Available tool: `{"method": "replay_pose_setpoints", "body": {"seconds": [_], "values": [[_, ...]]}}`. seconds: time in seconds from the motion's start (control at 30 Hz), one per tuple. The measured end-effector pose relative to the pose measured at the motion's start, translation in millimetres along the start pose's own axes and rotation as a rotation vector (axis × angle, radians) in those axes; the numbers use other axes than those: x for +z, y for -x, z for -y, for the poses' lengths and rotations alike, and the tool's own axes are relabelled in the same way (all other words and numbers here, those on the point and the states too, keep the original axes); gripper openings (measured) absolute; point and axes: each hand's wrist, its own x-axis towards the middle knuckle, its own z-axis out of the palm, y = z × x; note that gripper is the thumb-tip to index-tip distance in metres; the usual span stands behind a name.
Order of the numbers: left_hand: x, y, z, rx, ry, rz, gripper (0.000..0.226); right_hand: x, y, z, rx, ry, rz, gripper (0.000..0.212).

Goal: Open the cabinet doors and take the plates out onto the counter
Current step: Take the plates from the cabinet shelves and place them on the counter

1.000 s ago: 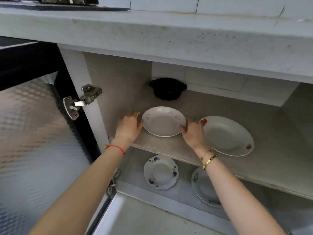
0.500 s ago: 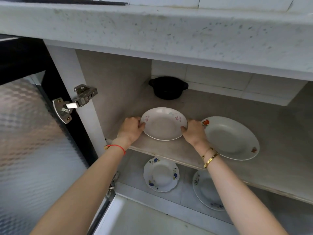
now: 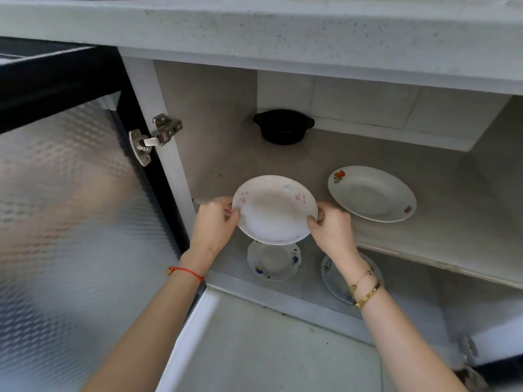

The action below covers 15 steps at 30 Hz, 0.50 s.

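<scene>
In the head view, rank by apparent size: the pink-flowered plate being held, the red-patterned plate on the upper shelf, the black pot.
1-2. Pink-flowered plate and red-patterned plate look alike; the held one is nearer, so unranked.
3. Black pot, though farthest back.

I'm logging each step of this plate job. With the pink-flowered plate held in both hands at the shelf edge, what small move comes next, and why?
Probably lift the pink-flowered plate out and up toward the counter. Both the left hand and right hand already grip its rim, and it overhangs the shelf front.
</scene>
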Motion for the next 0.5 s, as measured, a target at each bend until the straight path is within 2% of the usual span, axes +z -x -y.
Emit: {"method": "replay_pose_setpoints", "body": {"seconds": [0.27,0.5], "values": [[-18,83,-9,-0.01,0.004,-0.033,0.017,-22,85,6,0.036,-0.119,0.006,0.025],[-56,117,-43,-0.094,0.02,-0.03,0.019,-61,112,40,0.065,-0.124,0.041,0.03]]}}
